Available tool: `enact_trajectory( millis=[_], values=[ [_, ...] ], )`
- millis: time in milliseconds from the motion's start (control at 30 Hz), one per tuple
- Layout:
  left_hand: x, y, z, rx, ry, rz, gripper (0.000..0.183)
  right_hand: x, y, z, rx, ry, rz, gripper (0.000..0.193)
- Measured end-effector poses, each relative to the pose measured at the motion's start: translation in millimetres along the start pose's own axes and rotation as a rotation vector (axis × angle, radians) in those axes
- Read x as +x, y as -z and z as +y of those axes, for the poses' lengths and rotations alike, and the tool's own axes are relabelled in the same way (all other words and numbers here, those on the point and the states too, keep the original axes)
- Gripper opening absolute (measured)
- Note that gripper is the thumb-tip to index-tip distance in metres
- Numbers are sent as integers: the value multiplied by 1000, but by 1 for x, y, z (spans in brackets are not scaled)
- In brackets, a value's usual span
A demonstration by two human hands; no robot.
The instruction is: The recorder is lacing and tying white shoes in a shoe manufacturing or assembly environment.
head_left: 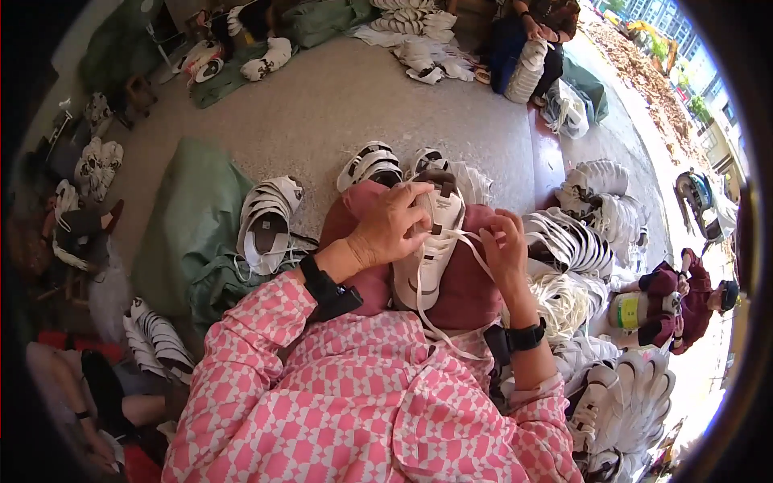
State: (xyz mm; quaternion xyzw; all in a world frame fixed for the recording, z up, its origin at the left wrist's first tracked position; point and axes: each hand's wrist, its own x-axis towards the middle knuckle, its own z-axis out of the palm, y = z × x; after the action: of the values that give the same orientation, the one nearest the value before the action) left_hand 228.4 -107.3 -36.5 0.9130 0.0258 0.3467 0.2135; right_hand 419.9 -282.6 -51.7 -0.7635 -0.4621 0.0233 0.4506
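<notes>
A white and beige sneaker upper (pixel 419 274) with a dark brown collar lies across my lap, between my thighs. A white shoelace (pixel 422 310) runs out of its eyelets, one length trailing down over my shirt and another stretching toward my right side. My left hand (pixel 390 225) is closed on the upper's left edge, thumb and forefinger bent near the eyelets; whether it also pinches lace is hidden. To the right of the shoe, my right hand (pixel 506 245) has its fingertips pinched together on the lace.
Nested shoe uppers stand left (pixel 266 225), beyond my knees (pixel 372 165) and right (pixel 573 241). A bundle of pale laces (pixel 565 304) lies by my right arm. A green sack (pixel 189 225) rests at left. Other people sit nearby, one with a shoe stack (pixel 527 72) at the far side.
</notes>
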Motion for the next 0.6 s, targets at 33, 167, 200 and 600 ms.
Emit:
enact_trajectory(
  millis=[33, 167, 200, 600],
  values=[
    [1, 0, 2, 26, 2, 3, 15, 1, -2, 6, 1, -7, 17, 18],
    [7, -2, 10, 115, 7, -3, 13, 6, -7, 19, 78, 6, 45, 17],
    [7, 1, 9, 121, -14, -15, 13, 7, -7, 20, 104, -2, 26, 16],
    [-102, 201, -89, 886, 539, 474, 6, 14, -6, 27, 248, -125, 3, 15]
  ],
)
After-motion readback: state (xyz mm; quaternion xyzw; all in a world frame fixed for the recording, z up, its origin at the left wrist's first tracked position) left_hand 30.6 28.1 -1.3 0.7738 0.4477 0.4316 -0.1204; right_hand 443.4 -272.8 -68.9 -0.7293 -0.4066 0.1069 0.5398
